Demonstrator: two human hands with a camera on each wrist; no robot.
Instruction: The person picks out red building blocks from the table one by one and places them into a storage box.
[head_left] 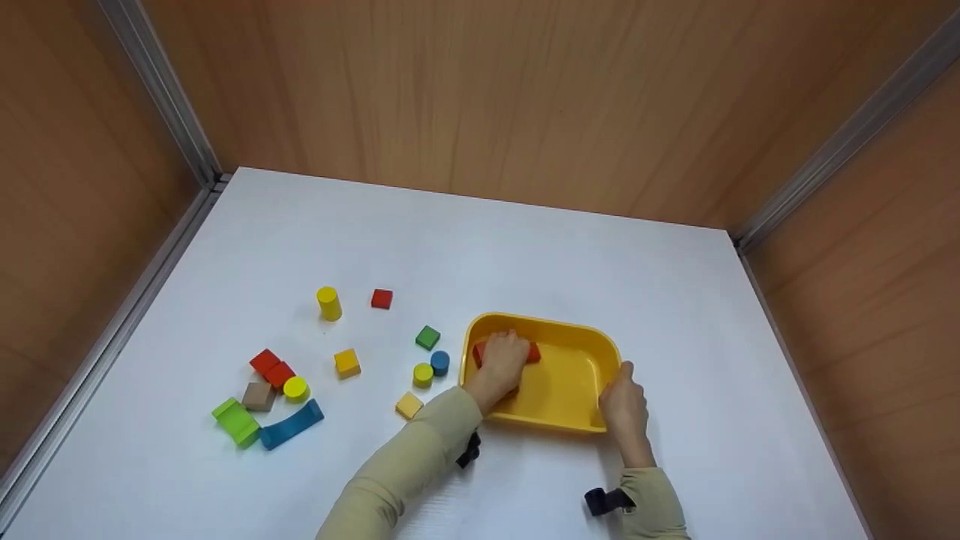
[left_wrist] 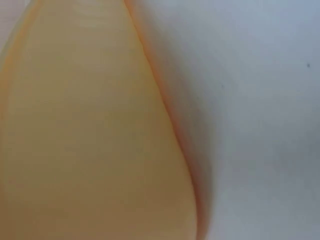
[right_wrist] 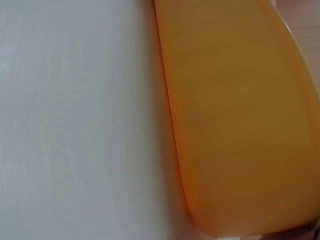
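A yellow plastic bin [head_left: 566,382] rests on the white table; its outer wall [left_wrist: 100,125] fills much of the left wrist view and also shows as the wall [right_wrist: 240,115] in the right wrist view. My left hand [head_left: 502,364] reaches over the near left rim into the bin, fingers pointing down. Red blocks [head_left: 534,352] show on both sides of that hand; its fingertips are hidden, so whether it holds one cannot be told. At the bin's right end, my right hand [head_left: 624,405] grips the rim. Neither wrist view shows the left fingers.
Left of the bin lie a green block [head_left: 428,337], blue cylinder [head_left: 440,364], yellow cylinder [head_left: 423,375] and pale yellow block [head_left: 409,406]. Farther left are a blue arch [head_left: 292,425], light green block [head_left: 236,422], brown block [head_left: 259,397] and several others. Wooden panels [head_left: 465,97] enclose the table.
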